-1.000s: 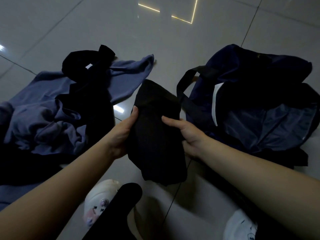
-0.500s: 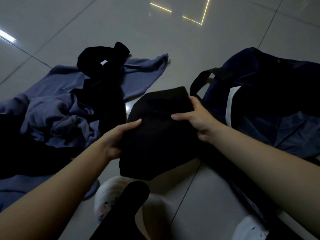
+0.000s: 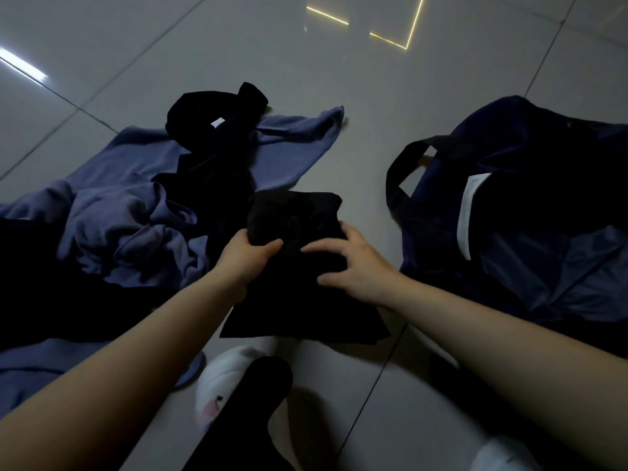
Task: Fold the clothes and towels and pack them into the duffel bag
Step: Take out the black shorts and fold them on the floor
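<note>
The left hand (image 3: 249, 256) held the black folded cloth (image 3: 299, 266) with its fingers curled over the left edge and the thumb pinching it. The right hand (image 3: 353, 263) lay on top with its fingers spread and bent, pressing the cloth down. The cloth was low over the tiled floor (image 3: 339, 79), between the pile and the navy duffel bag (image 3: 530, 212), which sat open just to the right.

The fold could have come apart. The cloth was soft, and only one side was pinched, so the loose bottom part might have flopped open on the way to the bag. It might also have caught on the black bag strap (image 3: 404, 171) at the near side.

More things were not folded yet: a blue garment (image 3: 136, 212) and a black garment (image 3: 210, 137) lay in a heap.

A white tag (image 3: 217, 123) showed on the black garment and a white label (image 3: 470, 212) inside the bag. No words could be read on either.
</note>
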A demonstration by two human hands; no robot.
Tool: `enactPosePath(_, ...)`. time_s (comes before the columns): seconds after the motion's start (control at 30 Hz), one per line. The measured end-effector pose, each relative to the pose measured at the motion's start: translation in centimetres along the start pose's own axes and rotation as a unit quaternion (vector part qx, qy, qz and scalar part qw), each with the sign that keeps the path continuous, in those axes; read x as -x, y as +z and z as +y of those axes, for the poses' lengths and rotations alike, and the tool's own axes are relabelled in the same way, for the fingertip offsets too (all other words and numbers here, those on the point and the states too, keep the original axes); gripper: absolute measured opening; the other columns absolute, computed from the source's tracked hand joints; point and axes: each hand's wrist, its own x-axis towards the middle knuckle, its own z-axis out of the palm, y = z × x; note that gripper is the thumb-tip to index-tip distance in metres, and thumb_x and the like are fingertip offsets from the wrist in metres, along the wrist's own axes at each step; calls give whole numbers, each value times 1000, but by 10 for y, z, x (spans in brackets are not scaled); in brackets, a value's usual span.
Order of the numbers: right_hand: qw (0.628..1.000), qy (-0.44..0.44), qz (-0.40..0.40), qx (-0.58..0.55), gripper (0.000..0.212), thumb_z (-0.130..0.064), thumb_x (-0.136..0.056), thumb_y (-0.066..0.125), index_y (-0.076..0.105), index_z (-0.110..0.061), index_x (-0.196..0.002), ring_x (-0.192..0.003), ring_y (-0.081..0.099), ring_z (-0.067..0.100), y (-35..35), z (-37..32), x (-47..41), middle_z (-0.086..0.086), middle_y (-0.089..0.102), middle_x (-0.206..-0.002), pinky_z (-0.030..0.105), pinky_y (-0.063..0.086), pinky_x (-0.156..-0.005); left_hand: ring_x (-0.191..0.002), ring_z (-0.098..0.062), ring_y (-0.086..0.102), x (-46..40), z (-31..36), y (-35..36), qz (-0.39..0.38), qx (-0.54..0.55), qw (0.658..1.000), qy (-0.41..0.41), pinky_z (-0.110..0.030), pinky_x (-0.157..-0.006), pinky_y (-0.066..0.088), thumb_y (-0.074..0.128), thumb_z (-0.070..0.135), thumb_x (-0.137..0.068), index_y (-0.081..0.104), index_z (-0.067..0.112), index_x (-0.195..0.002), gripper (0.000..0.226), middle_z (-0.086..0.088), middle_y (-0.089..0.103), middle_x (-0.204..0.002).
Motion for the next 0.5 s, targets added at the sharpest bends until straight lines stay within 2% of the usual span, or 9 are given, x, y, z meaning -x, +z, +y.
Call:
enactPosePath(0.07, 998, 31, 7, 45, 52, -14, -82, 72, 57, -33, -129, -143, 22, 25, 6, -4, -1, 3, 7, -157, 23, 22, -111, -103, -23, 60, 5, 7, 5, -12, -20, 999, 24, -44, -95, 50, 69, 26, -86, 48, 17, -127, 47, -2, 59, -110)
enactPosePath(0.13, 997, 67, 13, 25, 55, -22, -82, 73, 54, -24, -133, -142, 23, 27, 7, -8, -5, 6, 9, -157, 30, 25, -114, -100, -18, 60, 13, 14, 13, -59, -21, 997, 50, -37, -90, 52, 66, 23, -88, 45, 23, -128, 45, 1, 59, -110)
enactPosePath(0.2, 991, 95, 32, -86, 70, -42, -69, 77, 56, -15, -131, -135, 37, 27, 6, -15, -6, 9, 25, -151, 35, 32, -113, -109, -16, 56, 25, 18, 21, -95, -47, 989, 102, -32, -91, 49, 59, 20, -93, 32, 25, -145, 59, 5, 53, -124)
enactPosePath(0.27, 965, 116, 70, -223, 97, -61, -49, 77, 57, -13, -131, -124, 50, 25, 3, -8, -9, 10, 41, -143, 42, 42, -107, -129, -17, 44, 35, 17, 26, -121, -103, 972, 171, -34, -105, 41, 53, 19, -96, 15, 27, -153, 69, 4, 39, -144)
enactPosePath(0.3, 953, 113, 86, -268, 99, -63, -50, 79, 54, -16, -133, -120, 54, 24, 2, -6, -9, 10, 45, -140, 43, 45, -104, -136, -16, 37, 37, 14, 29, -133, -150, 957, 208, -33, -112, 34, 52, 18, -97, 12, 25, -153, 70, 4, 32, -151)
enactPosePath(0.4, 941, 66, 144, -300, 81, -32, -80, 76, 30, -27, -146, -127, 47, 17, -1, -6, 0, 1, 43, -142, 37, 41, -107, -145, -15, 20, 46, 6, 40, -129, -295, 901, 291, -29, -117, 19, 53, 17, -96, 8, 21, -153, 73, 2, 21, -158)
enactPosePath(0.5, 953, 10, 159, -257, 79, -23, -89, 66, 18, -34, -151, -130, 31, 3, -5, -6, 4, -12, 32, -142, 21, 31, -106, -148, -17, 3, 50, -3, 46, -138, -366, 853, 345, -34, -120, 7, 49, 26, -97, 5, 21, -153, 71, 3, 9, -160)
